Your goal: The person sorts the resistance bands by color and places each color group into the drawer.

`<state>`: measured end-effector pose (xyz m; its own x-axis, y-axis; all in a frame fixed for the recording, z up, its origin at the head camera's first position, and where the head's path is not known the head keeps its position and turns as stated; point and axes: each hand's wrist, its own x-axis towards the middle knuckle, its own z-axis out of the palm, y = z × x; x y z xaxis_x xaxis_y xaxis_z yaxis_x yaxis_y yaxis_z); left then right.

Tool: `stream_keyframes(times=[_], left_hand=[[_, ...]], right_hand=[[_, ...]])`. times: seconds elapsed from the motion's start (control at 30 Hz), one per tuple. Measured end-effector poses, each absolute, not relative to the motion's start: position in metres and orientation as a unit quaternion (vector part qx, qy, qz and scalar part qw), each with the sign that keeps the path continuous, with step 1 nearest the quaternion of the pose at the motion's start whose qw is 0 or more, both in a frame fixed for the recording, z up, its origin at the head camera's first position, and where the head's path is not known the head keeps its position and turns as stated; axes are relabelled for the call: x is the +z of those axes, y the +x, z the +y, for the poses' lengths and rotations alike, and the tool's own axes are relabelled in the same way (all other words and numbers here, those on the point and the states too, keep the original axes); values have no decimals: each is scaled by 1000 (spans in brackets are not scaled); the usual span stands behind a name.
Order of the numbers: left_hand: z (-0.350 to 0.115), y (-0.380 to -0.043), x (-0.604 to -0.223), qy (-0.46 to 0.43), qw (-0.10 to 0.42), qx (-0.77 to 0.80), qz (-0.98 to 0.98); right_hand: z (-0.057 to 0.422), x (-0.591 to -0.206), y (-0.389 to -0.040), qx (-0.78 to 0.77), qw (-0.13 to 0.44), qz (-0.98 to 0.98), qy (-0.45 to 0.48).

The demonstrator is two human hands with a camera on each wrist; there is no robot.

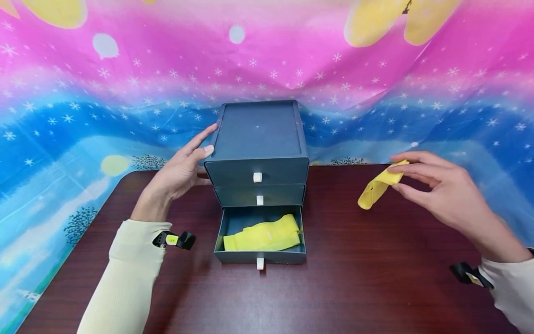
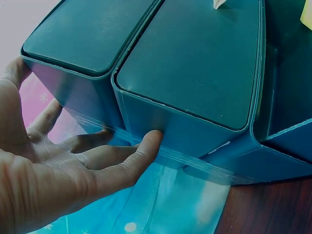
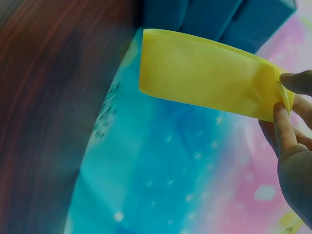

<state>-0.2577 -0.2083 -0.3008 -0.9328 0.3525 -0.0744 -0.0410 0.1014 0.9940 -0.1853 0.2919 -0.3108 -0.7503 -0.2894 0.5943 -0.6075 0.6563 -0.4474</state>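
Observation:
A dark blue-grey cabinet of three drawers (image 1: 260,132) stands on the table, its bottom drawer (image 1: 259,256) pulled out. Inside that drawer lies a folded yellow band (image 1: 263,235) with small pale print. My left hand (image 1: 177,171) rests against the cabinet's left side, fingers spread, thumb by the top edge. In the left wrist view, fingertips (image 2: 155,139) touch the side wall near the middle drawer. Off to the right, my right hand (image 1: 450,190) pinches one end of another flat, looped yellow band (image 1: 377,188) between thumb and fingers. The rest of this band hangs toward the cabinet, above the table.
The dark red-brown table (image 1: 354,278) extends around the cabinet. Behind it hangs a pink and blue cloth (image 1: 271,65) printed with snowflakes. White pull tabs (image 1: 257,177) mark the drawer fronts. The top and middle drawers are closed.

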Motion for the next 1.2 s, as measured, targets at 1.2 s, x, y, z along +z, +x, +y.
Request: stream_keyframes(times=[1.2], left_hand=[[-207, -258, -301, 98, 145, 663, 728]], right_hand=[[91, -314, -183, 381, 60, -781, 490]])
